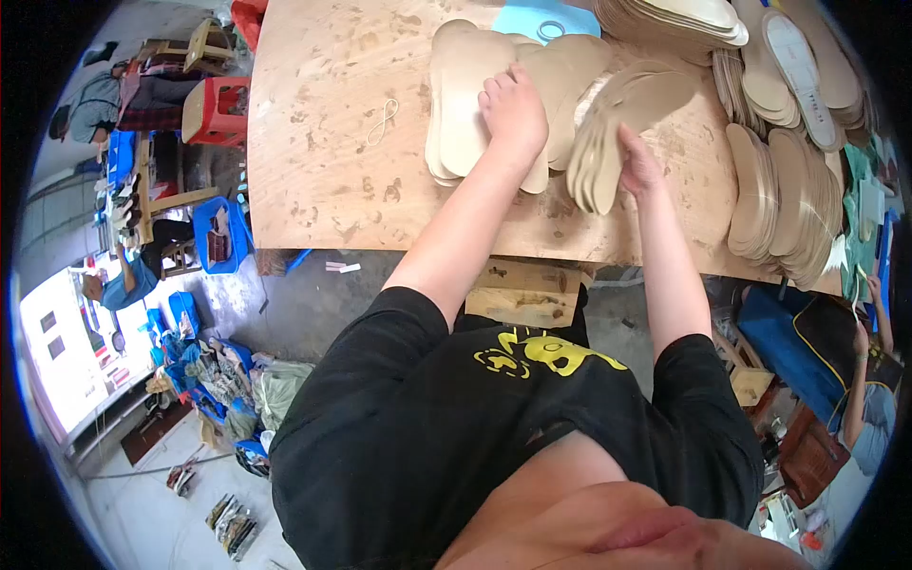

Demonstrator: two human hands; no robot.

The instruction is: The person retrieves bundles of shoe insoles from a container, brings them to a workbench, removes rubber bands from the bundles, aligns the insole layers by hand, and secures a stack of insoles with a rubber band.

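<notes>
Beige shoe insoles (467, 114) lie in overlapping piles on the wooden table in front of me. My left hand (516, 112) rests on these piles with its fingers curled; whatever it may pinch is hidden. To its right, my right hand (641, 163) grips a fanned bunch of insoles (595, 161) by the side, thumb on the near face. More loose insoles (655, 93) spread out behind that bunch. A light blue sheet (521, 17) with a dark ring-shaped band (550, 30) on it shows behind the piles.
Stacked insoles (798, 195) crowd the table's right end, with a white printed insole (794, 62) on top. A loose elastic band (383, 123) lies on the table (323, 180) at left. Nearby are a red stool (211, 112), a blue bin (220, 237) and other people.
</notes>
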